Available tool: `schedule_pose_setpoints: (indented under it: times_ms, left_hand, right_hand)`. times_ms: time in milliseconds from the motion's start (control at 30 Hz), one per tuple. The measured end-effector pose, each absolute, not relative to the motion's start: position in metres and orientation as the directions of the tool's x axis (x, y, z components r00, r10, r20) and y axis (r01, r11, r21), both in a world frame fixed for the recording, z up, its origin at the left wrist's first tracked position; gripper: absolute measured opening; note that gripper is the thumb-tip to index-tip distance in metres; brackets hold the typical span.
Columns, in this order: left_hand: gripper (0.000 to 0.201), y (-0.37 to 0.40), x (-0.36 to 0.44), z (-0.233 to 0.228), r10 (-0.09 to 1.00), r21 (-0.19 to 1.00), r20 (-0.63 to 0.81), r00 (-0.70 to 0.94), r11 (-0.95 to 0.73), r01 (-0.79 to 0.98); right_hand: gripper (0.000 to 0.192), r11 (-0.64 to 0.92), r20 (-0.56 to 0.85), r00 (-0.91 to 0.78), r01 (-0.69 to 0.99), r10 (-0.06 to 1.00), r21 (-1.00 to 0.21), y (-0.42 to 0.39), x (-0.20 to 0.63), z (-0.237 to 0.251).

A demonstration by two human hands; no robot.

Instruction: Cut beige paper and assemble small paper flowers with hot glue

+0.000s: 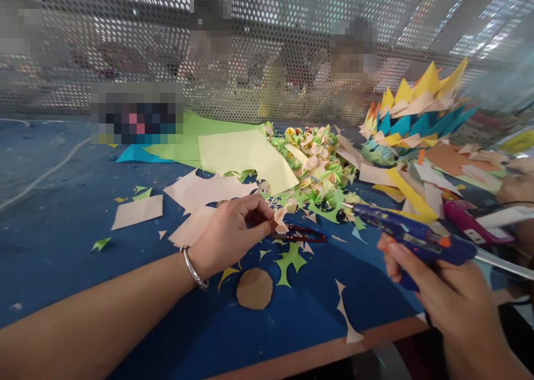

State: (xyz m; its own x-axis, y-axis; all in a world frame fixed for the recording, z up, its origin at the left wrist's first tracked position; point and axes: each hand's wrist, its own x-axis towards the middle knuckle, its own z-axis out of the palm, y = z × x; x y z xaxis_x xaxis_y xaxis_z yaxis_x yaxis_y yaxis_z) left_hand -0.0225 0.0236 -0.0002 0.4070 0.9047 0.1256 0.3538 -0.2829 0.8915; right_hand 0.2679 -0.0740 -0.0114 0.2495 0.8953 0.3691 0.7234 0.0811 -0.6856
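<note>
My left hand (231, 232) pinches a small folded peach paper petal (281, 218) between thumb and fingers, just above the blue table (62, 241). A silver bangle sits on that wrist. My right hand (438, 285) grips a blue hot glue gun (411, 236), whose nozzle points left toward the petal with a gap between them. Red-handled scissors (302, 235) lie on the table under the petal.
A heap of small paper flowers (317, 166) lies behind the hands, with light green sheets (242, 157) to its left. A spiky stack of coloured folded paper (417, 113) stands at the right. A pink tool (471, 224), a brown disc (254, 289) and paper scraps lie around. A perforated metal screen (271, 63) backs the table.
</note>
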Motion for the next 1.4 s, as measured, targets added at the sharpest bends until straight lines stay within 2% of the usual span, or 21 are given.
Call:
schedule_pose_setpoints:
  times_ms: [100, 233, 433, 633, 767, 1000, 1400]
  left_hand:
    - [0.003, 0.022, -0.022, 0.001, 0.901, 0.887, 0.142, 0.411, -0.300, 0.351]
    - [0.006, 0.020, -0.021, 0.003, 0.871, 0.878, 0.187, 0.454, -0.355, 0.321]
    - [0.011, 0.020, -0.021, 0.003, 0.848, 0.861, 0.199, 0.492, -0.391, 0.326]
    - [0.012, 0.019, -0.021, 0.004, 0.833, 0.837, 0.213, 0.511, -0.425, 0.344]
    - [0.012, 0.018, -0.021, 0.005, 0.831, 0.833, 0.210, 0.514, -0.427, 0.351]
    - [0.012, 0.018, -0.021, 0.002, 0.825, 0.847, 0.199, 0.528, -0.416, 0.331]
    - [0.011, 0.019, -0.021, 0.002, 0.816, 0.844, 0.195, 0.544, -0.422, 0.331]
  right_hand:
    - [0.028, 0.232, 0.325, -0.017, 0.736, 0.946, -0.636, -0.079, 0.255, -0.012]
    - [0.011, 0.401, 0.413, -0.162, 0.696, 0.896, -0.595, -0.079, 0.237, -0.007]
    - [0.008, 0.516, 0.443, -0.301, 0.678, 0.844, -0.523, -0.073, 0.229, -0.002]
    - [0.013, 0.533, 0.415, -0.360, 0.712, 0.836, -0.457, -0.075, 0.232, -0.007]
    - [0.009, 0.535, 0.412, -0.369, 0.726, 0.833, -0.432, -0.074, 0.229, -0.005]
    - [0.006, 0.503, 0.391, -0.345, 0.742, 0.854, -0.444, -0.075, 0.227, -0.002]
    - [0.012, 0.513, 0.425, -0.324, 0.717, 0.845, -0.473, -0.070, 0.227, -0.004]
